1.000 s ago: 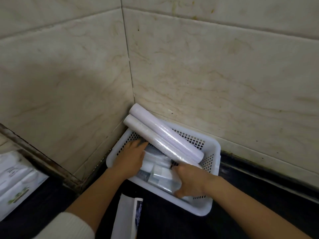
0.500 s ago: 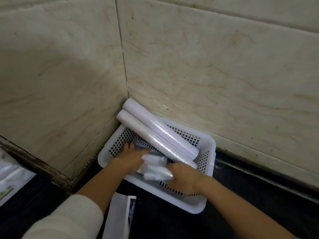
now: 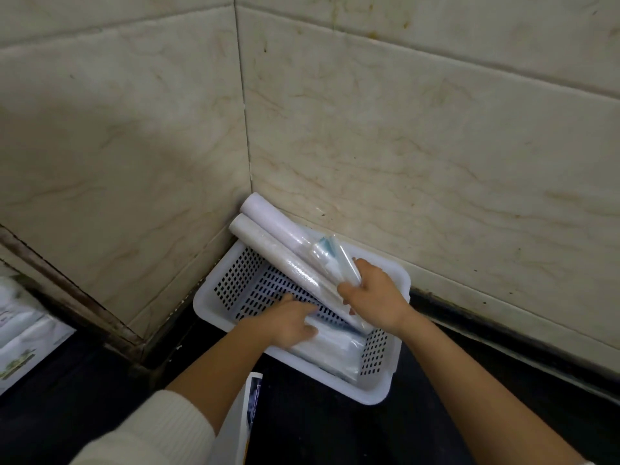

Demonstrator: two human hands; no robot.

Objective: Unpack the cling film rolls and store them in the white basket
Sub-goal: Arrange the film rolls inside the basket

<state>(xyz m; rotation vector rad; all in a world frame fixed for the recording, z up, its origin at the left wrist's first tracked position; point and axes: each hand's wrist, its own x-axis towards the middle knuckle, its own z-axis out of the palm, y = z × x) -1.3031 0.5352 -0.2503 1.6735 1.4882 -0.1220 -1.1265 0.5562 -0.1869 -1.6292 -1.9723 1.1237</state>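
Note:
A white perforated basket (image 3: 214, 297) sits in the corner where two tiled walls meet. Two long white cling film rolls (image 3: 268, 229) lie side by side across it, their far ends poking over the rim toward the corner. My right hand (image 3: 372, 293) is raised over the basket, closed on a small clear packet with blue print (image 3: 330, 255). My left hand (image 3: 288, 322) is inside the basket, fingers pressed on the flat packets (image 3: 339, 350) lying along its near side. Whether the left hand grips them is blurred.
Beige marbled tile walls (image 3: 402, 146) close in the basket on the left and behind. The counter (image 3: 318, 424) is black. A white box or booklet (image 3: 248, 414) lies just in front of the basket. White printed packaging (image 3: 23, 337) lies at the far left.
My right hand has lifted out of the basket with a small clear packet and moved up over the rolls. My left hand has slid right onto the remaining packets. The view shifted slightly.

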